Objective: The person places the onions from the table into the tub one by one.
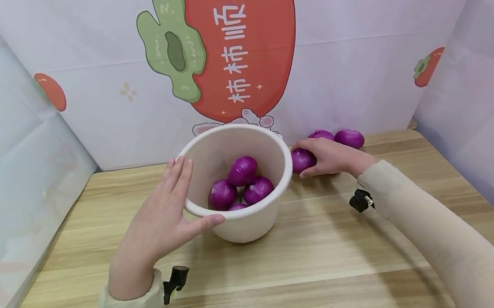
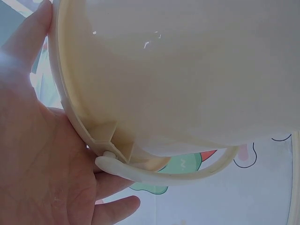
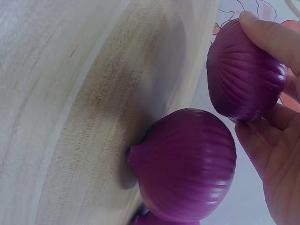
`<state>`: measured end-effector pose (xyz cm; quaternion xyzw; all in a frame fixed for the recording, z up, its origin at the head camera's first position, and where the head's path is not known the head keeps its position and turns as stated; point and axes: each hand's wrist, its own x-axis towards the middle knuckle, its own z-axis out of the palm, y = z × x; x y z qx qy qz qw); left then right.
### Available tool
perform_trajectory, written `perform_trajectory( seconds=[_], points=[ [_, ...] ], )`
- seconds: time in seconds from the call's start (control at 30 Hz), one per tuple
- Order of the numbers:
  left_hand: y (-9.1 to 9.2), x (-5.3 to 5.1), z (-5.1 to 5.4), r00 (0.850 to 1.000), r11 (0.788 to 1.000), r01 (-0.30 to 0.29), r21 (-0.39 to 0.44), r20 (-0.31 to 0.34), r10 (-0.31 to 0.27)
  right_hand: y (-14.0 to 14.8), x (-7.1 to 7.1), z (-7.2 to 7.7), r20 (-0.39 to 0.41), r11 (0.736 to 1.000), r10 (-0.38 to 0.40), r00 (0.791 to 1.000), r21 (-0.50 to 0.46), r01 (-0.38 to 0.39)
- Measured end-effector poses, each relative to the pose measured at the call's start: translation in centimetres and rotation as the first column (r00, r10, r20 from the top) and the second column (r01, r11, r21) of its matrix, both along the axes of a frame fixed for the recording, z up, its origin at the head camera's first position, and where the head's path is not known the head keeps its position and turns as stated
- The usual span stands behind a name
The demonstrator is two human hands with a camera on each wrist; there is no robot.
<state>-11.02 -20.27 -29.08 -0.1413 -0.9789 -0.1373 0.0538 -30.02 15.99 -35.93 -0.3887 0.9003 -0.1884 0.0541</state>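
A white bucket [image 1: 245, 224] stands on the table with several purple onions [image 1: 242, 170] inside. My left hand [image 1: 159, 223] rests on its left rim, thumb at the front and fingers spread; the left wrist view has the palm [image 2: 42, 159] against the rim beside the handle [image 2: 173, 177]. Just right of the bucket, my right hand [image 1: 330, 156] grips an onion [image 1: 304, 160] between thumb and fingers. In the right wrist view this gripped onion [image 3: 243, 72] appears raised off the wood, with another onion [image 3: 187, 164] close by.
Behind the right hand, near the back wall, lie more onions [image 1: 349, 138]. The wooden table [image 1: 315, 287] is bounded by a printed cloth backdrop [image 1: 354, 52] and cloth side walls [image 1: 7, 149].
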Motion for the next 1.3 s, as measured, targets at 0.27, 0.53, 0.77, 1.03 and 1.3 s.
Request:
perform_trajectory(
  seconds=[0.27, 0.53, 0.77, 1.03, 1.3],
  points=[
    [0.0, -0.1, -0.1, 1.0, 1.0, 0.006, 0.002, -0.006, -0.006, 0.1, 0.0, 0.5, -0.008, 1.0, -0.003, 1.0, -0.006, 0.003],
    [-0.1, 0.0, -0.1, 1.0, 1.0, 0.005, 0.005, -0.007, -0.005, 0.1, 0.3, 1.2, -0.001, 1.0, -0.025, 1.0, -0.007, 0.025],
    [-0.1, -0.1, 0.0, 1.0, 1.0, 0.006, 0.004, -0.002, -0.006, 0.3, 0.6, 1.7, -0.006, 0.999, -0.047, 0.999, -0.008, 0.047],
    [0.0, -0.1, 0.0, 1.0, 1.0, 0.006, 0.001, 0.006, -0.006, 0.4, 1.2, 2.0, -0.038, 0.997, -0.07, 0.997, -0.039, 0.069],
    [-0.1, -0.1, 0.0, 1.0, 1.0, 0.007, 0.0, 0.0, -0.007, 0.4, 1.5, 2.3, -0.061, 0.993, -0.075, 0.995, -0.092, 0.069]
  ],
)
